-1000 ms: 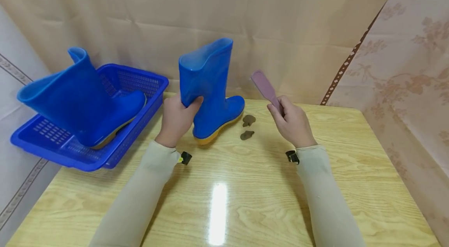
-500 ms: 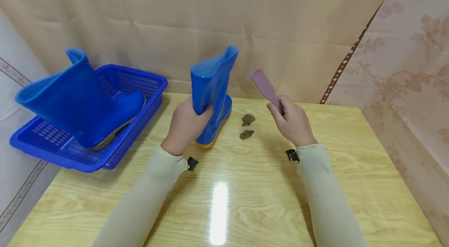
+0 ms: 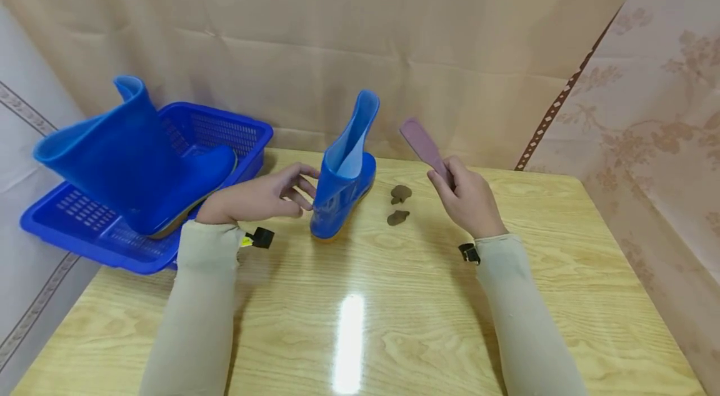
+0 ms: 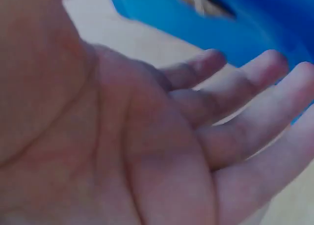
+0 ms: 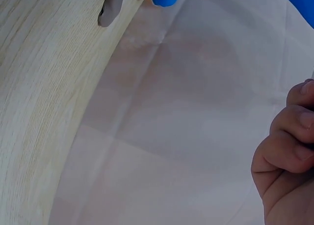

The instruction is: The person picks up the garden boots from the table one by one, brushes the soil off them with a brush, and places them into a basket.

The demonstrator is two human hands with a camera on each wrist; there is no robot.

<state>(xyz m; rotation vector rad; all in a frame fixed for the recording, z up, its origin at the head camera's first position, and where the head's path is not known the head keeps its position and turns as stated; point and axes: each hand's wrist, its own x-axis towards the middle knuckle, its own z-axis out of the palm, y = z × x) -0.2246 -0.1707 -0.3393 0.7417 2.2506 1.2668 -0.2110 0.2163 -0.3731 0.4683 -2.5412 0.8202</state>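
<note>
A blue rubber boot (image 3: 337,196) with a yellow sole stands on the table, its opening up and its toe pointing away. My left hand (image 3: 270,193) is beside its heel, fingers spread and loosely bent; whether the fingertips touch the boot I cannot tell. In the left wrist view a brown patch (image 4: 208,4) shows on the blue boot. My right hand (image 3: 469,199) grips the handle of a flat mauve scraper (image 3: 422,143), blade raised to the upper left. Curled fingers (image 5: 282,146) show in the right wrist view, but the scraper does not.
At the left, a blue plastic basket (image 3: 101,251) holds another blue boot (image 3: 135,165), tilted. Brown clumps (image 3: 400,193) lie on the wooden table (image 3: 427,321) right of the standing boot. A beige curtain (image 3: 478,40) hangs behind.
My left hand has let go of the boot's shaft and moved left, its fingers opening. The boot has turned and now points away. The right hand with the scraper has hardly moved.
</note>
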